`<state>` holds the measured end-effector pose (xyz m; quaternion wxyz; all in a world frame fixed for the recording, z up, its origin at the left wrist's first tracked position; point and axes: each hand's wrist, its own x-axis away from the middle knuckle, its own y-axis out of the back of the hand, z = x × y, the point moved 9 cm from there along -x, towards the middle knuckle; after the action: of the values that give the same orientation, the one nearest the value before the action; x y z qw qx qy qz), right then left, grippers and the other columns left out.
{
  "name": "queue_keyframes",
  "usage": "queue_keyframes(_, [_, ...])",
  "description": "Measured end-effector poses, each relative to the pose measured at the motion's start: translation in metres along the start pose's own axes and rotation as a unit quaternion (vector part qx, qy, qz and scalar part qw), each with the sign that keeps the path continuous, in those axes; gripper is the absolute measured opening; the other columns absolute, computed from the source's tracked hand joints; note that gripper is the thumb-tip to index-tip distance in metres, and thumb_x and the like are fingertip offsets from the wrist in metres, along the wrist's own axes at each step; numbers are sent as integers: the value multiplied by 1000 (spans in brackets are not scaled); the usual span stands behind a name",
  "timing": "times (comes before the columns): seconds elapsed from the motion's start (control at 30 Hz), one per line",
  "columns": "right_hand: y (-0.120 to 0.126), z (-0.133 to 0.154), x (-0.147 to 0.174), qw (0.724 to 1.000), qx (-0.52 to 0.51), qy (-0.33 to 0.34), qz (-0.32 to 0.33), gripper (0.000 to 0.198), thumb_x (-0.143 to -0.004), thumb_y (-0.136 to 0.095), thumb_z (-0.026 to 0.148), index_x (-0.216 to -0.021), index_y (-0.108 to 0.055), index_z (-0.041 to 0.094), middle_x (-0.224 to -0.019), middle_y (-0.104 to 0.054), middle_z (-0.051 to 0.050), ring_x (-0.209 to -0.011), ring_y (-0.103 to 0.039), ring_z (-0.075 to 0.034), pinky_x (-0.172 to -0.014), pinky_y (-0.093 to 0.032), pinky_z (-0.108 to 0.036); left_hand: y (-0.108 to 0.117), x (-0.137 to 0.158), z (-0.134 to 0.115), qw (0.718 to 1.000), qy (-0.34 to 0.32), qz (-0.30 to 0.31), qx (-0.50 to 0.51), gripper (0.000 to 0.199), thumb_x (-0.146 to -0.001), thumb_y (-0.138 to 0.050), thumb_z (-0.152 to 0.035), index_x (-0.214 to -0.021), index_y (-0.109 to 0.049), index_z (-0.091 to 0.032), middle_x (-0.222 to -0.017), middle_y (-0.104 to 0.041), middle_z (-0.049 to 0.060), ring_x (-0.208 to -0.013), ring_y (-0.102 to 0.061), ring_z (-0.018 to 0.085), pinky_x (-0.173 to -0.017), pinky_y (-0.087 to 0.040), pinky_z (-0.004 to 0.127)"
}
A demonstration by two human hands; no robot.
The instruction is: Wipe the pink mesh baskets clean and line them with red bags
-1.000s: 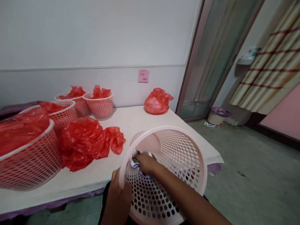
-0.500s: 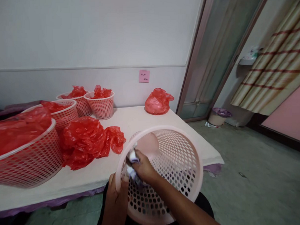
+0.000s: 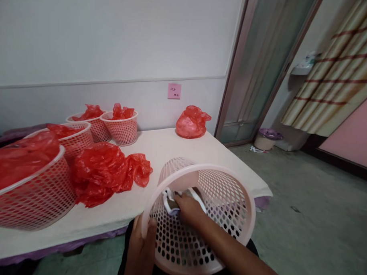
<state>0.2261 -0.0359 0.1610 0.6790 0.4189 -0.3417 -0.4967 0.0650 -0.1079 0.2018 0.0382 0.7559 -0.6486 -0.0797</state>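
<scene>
A pale pink plastic basket (image 3: 249, 215) with a mesh wall lies tilted on my lap, its mouth facing me. My left hand (image 3: 141, 239) grips the rim at the left, thumb inside and fingers outside. Reaching into the basket, my right hand (image 3: 187, 207) is closed on a striped cloth (image 3: 170, 202) in white, brown and lilac. The cloth is bunched against the inner wall, and part of it is hidden by the hand.
On the white-covered table (image 3: 159, 140) are several pink baskets (image 3: 121, 129) lined with red bags, a heap of red plastic bags (image 3: 97, 172) and a tied red bag (image 3: 191, 122). A bin (image 3: 265, 139) stands on the floor at right, near a sliding door (image 3: 256, 70).
My right hand has moved right and deeper into the basket with the cloth, which now shows more spread. The basket's mouth has tipped slightly lower and to the right.
</scene>
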Motion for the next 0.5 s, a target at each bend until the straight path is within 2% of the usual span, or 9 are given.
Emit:
queue_keyframes(0.1, [15, 33, 11, 992, -116, 36, -14, 27, -87, -45, 16, -108, -60, 22, -102, -69, -3, -90, -64, -17, -77, -45, -25, 2, -5, 7, 1000, 14, -2, -1, 59, -84, -51, -57, -132, -52, -21, -133, -58, 8, -129, -46, 28, -110, -33, 41])
queue_keyframes(0.17, [35, 62, 31, 954, -284, 86, -48, 25, -86, -47, 16, -107, -59, 22, -99, -68, 1, -90, -63, -14, -77, -45, -22, 10, -10, 15, 999, 43, -29, -2, 62, -81, -54, -60, -127, -56, -19, -129, -61, 8, -127, -49, 29, -106, -38, 39])
queue_keyframes(0.23, [47, 82, 53, 931, -344, 107, -58, 30, -80, -53, 12, -107, -60, 24, -100, -67, 2, -90, -62, -14, -79, -44, -22, 16, -13, 22, 996, 71, -44, 1, 64, -77, -56, -64, -122, -60, -18, -118, -67, 8, -117, -56, 30, -96, -46, 38])
queue_keyframes(0.27, [47, 88, 63, 934, -338, 110, -48, 34, -77, -56, 13, -108, -60, 25, -101, -67, 1, -90, -62, -15, -78, -45, -23, 17, -14, 24, 996, 79, -43, 4, 64, -75, -57, -65, -118, -62, -17, -111, -69, 8, -109, -60, 30, -90, -49, 38])
queue_keyframes(0.33, [40, 90, 75, 962, -249, 112, -22, 34, -74, -62, 17, -106, -62, 25, -103, -67, -2, -88, -61, -17, -76, -45, -25, 16, -17, 22, 996, 81, -34, 10, 62, -74, -59, -65, -113, -64, -17, -99, -72, 7, -96, -65, 29, -79, -52, 36])
queue_keyframes(0.4, [24, 79, 77, 990, -89, 108, 14, 27, -74, -63, 18, -101, -66, 22, -101, -67, -7, -88, -62, -22, -76, -46, -31, 18, -18, 15, 996, 71, -51, 24, 58, -74, -60, -63, -109, -65, -16, -93, -72, 7, -90, -65, 27, -77, -52, 34])
queue_keyframes(0.5, [14, 41, 69, 990, 123, 55, 38, 22, -81, -52, 11, -94, -70, 16, -95, -68, -15, -90, -63, -28, -78, -46, -39, 17, -18, 3, 994, 50, -77, 51, 55, -75, -60, -59, -108, -65, -15, -96, -71, 8, -98, -64, 28, -85, -49, 35])
